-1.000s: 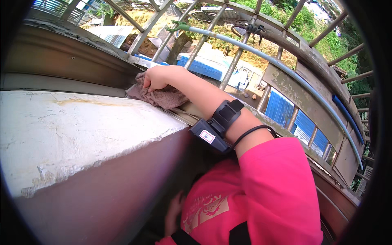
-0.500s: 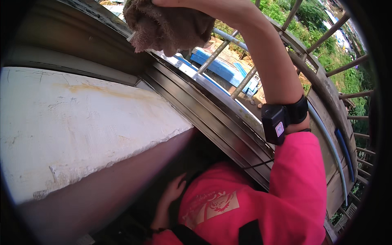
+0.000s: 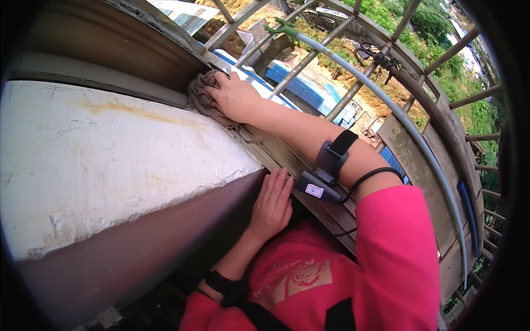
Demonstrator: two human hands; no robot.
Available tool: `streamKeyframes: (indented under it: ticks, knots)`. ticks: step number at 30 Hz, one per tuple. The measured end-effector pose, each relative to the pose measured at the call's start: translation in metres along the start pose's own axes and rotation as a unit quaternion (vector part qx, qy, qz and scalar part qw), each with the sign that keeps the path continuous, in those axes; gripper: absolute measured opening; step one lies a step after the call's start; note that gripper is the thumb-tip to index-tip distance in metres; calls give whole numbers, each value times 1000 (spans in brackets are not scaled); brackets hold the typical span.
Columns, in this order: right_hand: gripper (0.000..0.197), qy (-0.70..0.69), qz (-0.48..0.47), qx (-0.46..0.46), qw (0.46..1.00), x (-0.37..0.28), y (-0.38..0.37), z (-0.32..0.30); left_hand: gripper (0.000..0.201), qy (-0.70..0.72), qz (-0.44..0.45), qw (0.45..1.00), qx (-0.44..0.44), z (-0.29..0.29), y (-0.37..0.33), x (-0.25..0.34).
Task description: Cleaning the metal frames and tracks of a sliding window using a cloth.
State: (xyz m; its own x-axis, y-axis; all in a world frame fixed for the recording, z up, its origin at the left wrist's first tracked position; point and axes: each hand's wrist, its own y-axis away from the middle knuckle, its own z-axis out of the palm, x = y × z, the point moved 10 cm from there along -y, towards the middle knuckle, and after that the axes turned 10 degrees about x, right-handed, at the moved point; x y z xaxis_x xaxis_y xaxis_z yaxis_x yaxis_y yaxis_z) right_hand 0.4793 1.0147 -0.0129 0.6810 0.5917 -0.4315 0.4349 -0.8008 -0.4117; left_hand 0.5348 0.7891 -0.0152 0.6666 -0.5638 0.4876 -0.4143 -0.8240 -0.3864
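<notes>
My right hand (image 3: 236, 98) presses a crumpled grey-brown rag (image 3: 205, 98) into the corner where the metal window track (image 3: 301, 157) meets the side frame (image 3: 99, 83). Its fingers curl over the cloth from above. My left hand (image 3: 271, 205) rests its fingertips by the near edge of the track, beside the chipped end of the white ledge (image 3: 121, 160). Those fingers lie straight and side by side, with nothing visible in them.
Beyond the track, a cage of metal bars (image 3: 301, 71) curves around the window. A light blue pole (image 3: 381, 105) with a green forked tip (image 3: 280, 27) leans along it, and a dark blue tube (image 3: 468, 218) stands at the right. Roofs and greenery lie below outside.
My right hand has brought the rag down from the top of the view onto the track corner. My left hand has risen from below the ledge to the track edge.
</notes>
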Motion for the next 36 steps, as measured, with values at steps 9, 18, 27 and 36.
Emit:
streamKeyframes:
  ticks: [9,18,27,36]
  knots:
    - [20,108,-112,-346,925,-37,62,-28,50,-16,-4,1000,15,5,7,-17]
    - [16,47,-25,-79,995,28,-22,-7,49,15,13,1000,-19,24,4,-10]
    - [18,52,-52,-207,975,-16,28,-21,51,-6,-8,1000,0,9,9,-16]
    - [25,109,93,-160,977,12,-5,-7,50,53,-17,996,-72,26,24,-13]
